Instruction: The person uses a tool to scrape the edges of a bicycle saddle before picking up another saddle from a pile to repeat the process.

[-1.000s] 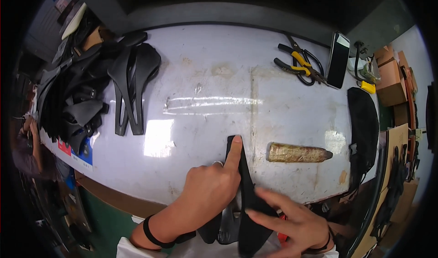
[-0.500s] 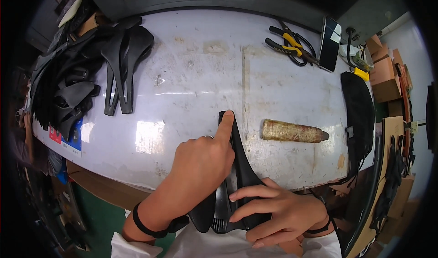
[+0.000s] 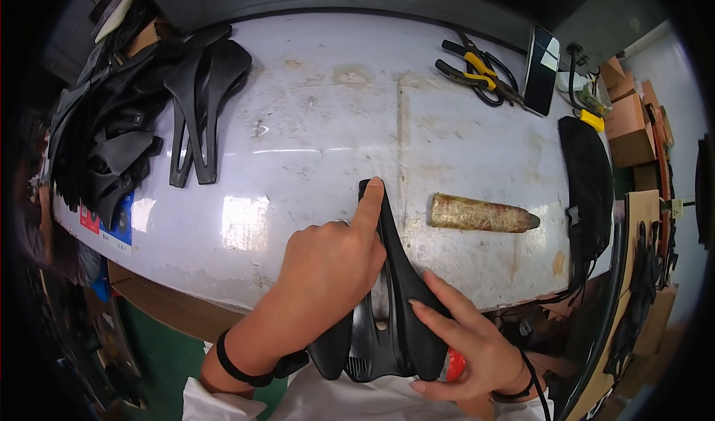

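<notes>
A black bicycle saddle (image 3: 425, 342) lies at the table's near edge against my body, its narrow nose pointing away. My left hand (image 3: 331, 264) grips the saddle along its nose; the index finger stretches to the tip and the other fingers curl in. At the wide rear, my right hand (image 3: 477, 350) holds the right wing, fingers on its upper side and thumb by the back edge. A bright red patch (image 3: 455, 363) shows between that palm and the saddle; what it is I cannot make out. To the right lies a worn, tape-wrapped tapered tool (image 3: 482, 214).
More black saddles (image 3: 212, 100) are heaped at the far left. Yellow-and-black pliers (image 3: 477, 78) and a phone (image 3: 538, 71) lie at the far right. A black pouch (image 3: 587, 190) sits along the right edge, with cardboard boxes (image 3: 629, 127) beyond the table.
My right hand has slid outward to the right, off the saddle's middle onto its right wing, uncovering the central channel and a red patch. My left hand stays on the nose.
</notes>
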A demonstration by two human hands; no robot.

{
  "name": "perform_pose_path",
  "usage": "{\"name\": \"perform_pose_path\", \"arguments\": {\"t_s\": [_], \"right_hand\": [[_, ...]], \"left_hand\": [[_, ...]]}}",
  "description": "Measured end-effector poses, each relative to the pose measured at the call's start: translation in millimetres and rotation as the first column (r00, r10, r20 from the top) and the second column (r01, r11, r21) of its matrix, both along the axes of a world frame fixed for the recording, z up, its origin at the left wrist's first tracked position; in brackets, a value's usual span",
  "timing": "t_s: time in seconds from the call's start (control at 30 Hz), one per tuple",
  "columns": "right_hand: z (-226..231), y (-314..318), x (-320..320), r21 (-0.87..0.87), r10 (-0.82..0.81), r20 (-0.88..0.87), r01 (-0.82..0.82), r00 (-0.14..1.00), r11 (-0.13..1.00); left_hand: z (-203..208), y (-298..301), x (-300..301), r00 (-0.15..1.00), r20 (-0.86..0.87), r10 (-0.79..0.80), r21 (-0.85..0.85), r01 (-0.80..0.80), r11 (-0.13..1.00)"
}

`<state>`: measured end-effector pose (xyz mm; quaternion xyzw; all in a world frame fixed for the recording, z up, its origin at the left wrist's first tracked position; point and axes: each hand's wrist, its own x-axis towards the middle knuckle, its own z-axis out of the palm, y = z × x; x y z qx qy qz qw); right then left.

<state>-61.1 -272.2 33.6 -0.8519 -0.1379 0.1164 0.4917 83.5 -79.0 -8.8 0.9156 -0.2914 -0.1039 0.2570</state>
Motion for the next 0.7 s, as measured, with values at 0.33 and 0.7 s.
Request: {"name": "perform_pose_path", "arguments": {"t_s": [0.33, 0.7], "right_hand": [[-12.9, 11.0, -7.6, -0.278, 0.121, 0.151, -0.076, 0.981, 0.958], [-21.5, 4.9, -6.0, -0.522, 0.303, 0.217, -0.152, 0.928, 0.839]], "left_hand": [[-1.2, -0.2, 1.2, 1.0, 0.0, -0.025, 0.011, 0.025, 1.0], [27.4, 25.9, 9.1, 0.917, -0.389, -0.095, -0.122, 0.051, 0.991]]}}
